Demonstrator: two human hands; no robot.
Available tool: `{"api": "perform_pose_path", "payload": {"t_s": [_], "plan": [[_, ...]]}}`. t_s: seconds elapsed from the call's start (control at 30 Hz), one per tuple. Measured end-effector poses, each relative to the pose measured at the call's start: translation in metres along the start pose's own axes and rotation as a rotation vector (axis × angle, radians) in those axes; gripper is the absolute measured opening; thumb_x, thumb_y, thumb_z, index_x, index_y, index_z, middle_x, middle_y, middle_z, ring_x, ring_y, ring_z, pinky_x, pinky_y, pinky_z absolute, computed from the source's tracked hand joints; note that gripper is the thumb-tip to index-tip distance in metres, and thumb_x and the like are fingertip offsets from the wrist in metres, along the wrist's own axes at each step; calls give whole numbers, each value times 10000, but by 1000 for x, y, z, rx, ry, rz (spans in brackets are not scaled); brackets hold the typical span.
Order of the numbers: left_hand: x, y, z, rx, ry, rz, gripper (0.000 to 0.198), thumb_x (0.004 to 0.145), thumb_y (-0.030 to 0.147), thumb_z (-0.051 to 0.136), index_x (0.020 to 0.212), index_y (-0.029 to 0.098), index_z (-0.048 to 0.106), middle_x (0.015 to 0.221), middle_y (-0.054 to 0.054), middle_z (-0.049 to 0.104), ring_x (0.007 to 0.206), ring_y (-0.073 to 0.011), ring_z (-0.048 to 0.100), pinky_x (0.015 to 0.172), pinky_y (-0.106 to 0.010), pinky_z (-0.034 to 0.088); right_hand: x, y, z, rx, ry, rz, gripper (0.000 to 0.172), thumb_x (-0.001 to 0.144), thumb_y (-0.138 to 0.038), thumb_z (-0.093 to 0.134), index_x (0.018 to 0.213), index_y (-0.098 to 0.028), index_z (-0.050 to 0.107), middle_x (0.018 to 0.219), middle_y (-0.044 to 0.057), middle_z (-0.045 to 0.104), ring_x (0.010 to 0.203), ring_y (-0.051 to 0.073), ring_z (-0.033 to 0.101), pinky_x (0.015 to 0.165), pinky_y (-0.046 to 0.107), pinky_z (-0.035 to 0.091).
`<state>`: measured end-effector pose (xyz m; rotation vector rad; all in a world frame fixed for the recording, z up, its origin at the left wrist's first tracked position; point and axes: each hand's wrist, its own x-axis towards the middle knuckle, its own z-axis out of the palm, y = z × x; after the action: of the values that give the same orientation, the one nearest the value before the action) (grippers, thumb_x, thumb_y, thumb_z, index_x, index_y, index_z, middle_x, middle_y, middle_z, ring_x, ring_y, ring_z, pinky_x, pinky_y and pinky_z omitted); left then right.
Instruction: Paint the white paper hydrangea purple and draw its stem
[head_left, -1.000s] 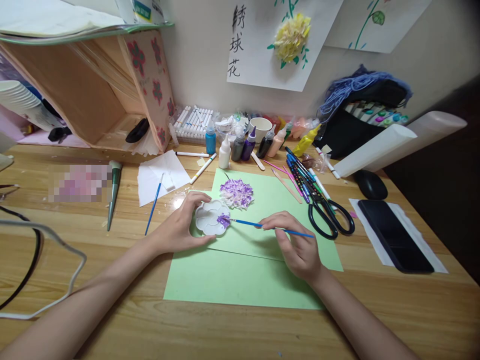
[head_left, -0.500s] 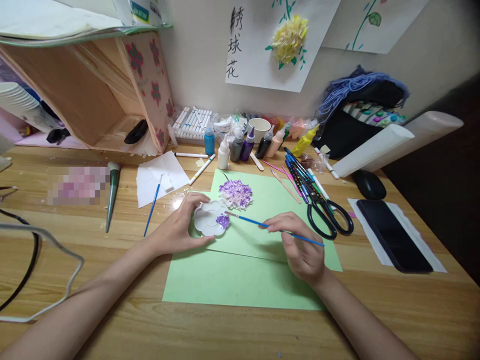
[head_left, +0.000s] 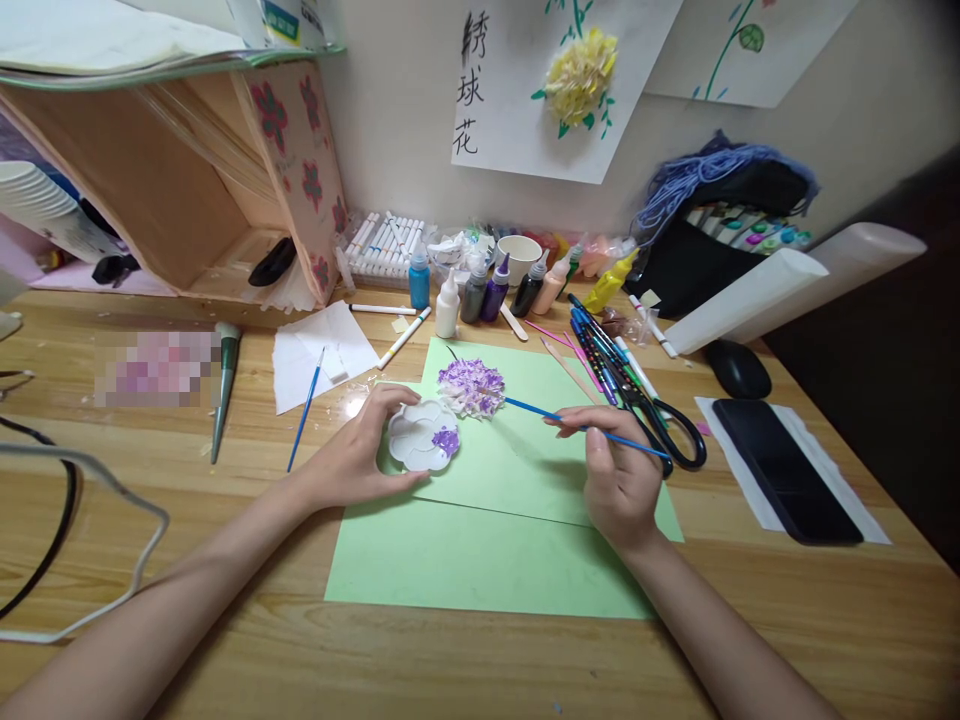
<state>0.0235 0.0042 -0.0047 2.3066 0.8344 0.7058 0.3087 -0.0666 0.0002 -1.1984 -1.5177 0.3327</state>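
1. While the right hand (head_left: 626,475) pinches a blue paintbrush (head_left: 531,408) between thumb and fingers, good luck spotting the bristles. They get lost at the right edge of the purple-and-white flower (head_left: 471,385), so I can't tell if they're touching petals or sitting just beside them.
2. Fingers cover a bit of the handle too, and that hand hides part of the scissors (head_left: 645,408). The blades are hard to make out among the pens (head_left: 596,350).
3. Both forearms (head_left: 202,580) run off the bottom, the two papers (head_left: 510,110) on the wall (head_left: 405,120) are cut off up top, and the patch (head_left: 161,370) on the left is just pixels.
4. Brush direction: long axis slants across the green paper (head_left: 480,560), tip end aimed left and slightly away at the flower, tail end right and a little nearer, by the scissors.
5. Left hand (head_left: 356,455) is curled round the white palette (head_left: 411,436), thumb on the near edge, fingers on the far one. Purple paint (head_left: 445,441) sits in its right side.
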Motion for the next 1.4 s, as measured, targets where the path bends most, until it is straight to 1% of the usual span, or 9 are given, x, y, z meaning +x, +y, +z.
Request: {"api": "perform_pose_path", "payload": {"t_s": [0.1, 0.23, 0.37, 0.5, 0.63, 0.87, 1.03, 1.23, 1.4], "plan": [[1, -1, 0, -3, 2, 2, 686, 759, 329, 749, 1266, 268, 291, 1254, -118, 447, 1201, -293, 473, 957, -457, 488, -1, 0, 0, -23, -61, 19, 188, 946, -161, 447, 966, -218, 626, 901, 20, 655, 772, 139, 621, 716, 298, 501], [1, -1, 0, -7, 6, 6, 688, 759, 328, 750, 1267, 269, 290, 1250, -118, 448, 1200, -292, 470, 952, -457, 487, 0, 1, -1, -9, -22, 1, 196, 947, -159, 438, 957, -218, 624, 898, 23, 654, 775, 145, 621, 715, 303, 501], [0, -1, 1, -6, 5, 7, 688, 760, 324, 749, 1271, 264, 292, 1259, -120, 447, 1199, -290, 470, 957, -455, 484, 1, 1, -2, -38, -68, 4, 190, 941, -155, 447, 928, -219, 625, 863, 14, 655, 766, 145, 621, 713, 300, 498], [0, -1, 1, -1, 5, -3, 682, 762, 320, 747, 1268, 263, 292, 1258, -120, 446, 1205, -288, 466, 960, -452, 483, 1, 0, -2, -47, -14, -20, 191, 934, -143, 450, 939, -216, 626, 872, 19, 663, 747, 146, 615, 703, 306, 497], [0, 1, 0, 1, 3, -5, 677, 760, 313, 747, 1263, 260, 297, 1252, -118, 445, 1201, -286, 467, 953, -444, 488, 2, 0, -2, -87, -85, -38, 197, 924, -122, 454, 935, -219, 626, 855, 16, 669, 749, 151, 598, 704, 312, 484], [2, 2, 0, -5, 2, -5, 678, 763, 307, 747, 1269, 259, 298, 1255, -117, 444, 1207, -282, 461, 967, -443, 481, 2, -1, -4, -75, -107, -87, 212, 909, -88, 453, 951, -214, 618, 857, 19, 664, 765, 149, 587, 711, 310, 476], [1, 1, 0, -1, 6, -5, 682, 759, 317, 750, 1267, 263, 299, 1251, -112, 449, 1199, -284, 470, 954, -440, 486, 2, -2, -3, -16, -12, -150, 208, 909, -94, 438, 938, -211, 608, 828, 23, 659, 765, 166, 601, 702, 330, 477], [1, 1, 0, -13, 3, -2, 694, 750, 317, 755, 1272, 274, 300, 1256, -115, 450, 1204, -294, 473, 951, -451, 487, 2, -3, 1, -115, -105, -59, 202, 930, -138, 432, 961, -220, 614, 870, 36, 672, 764, 176, 605, 716, 350, 492], [1, 1, 0, -16, 2, -5, 690, 747, 315, 753, 1273, 268, 308, 1253, -115, 452, 1198, -294, 474, 944, -451, 489, 1, -1, 0, -109, -36, -38, 206, 937, -155, 429, 967, -223, 621, 895, 40, 675, 790, 182, 617, 722, 354, 500]]}}
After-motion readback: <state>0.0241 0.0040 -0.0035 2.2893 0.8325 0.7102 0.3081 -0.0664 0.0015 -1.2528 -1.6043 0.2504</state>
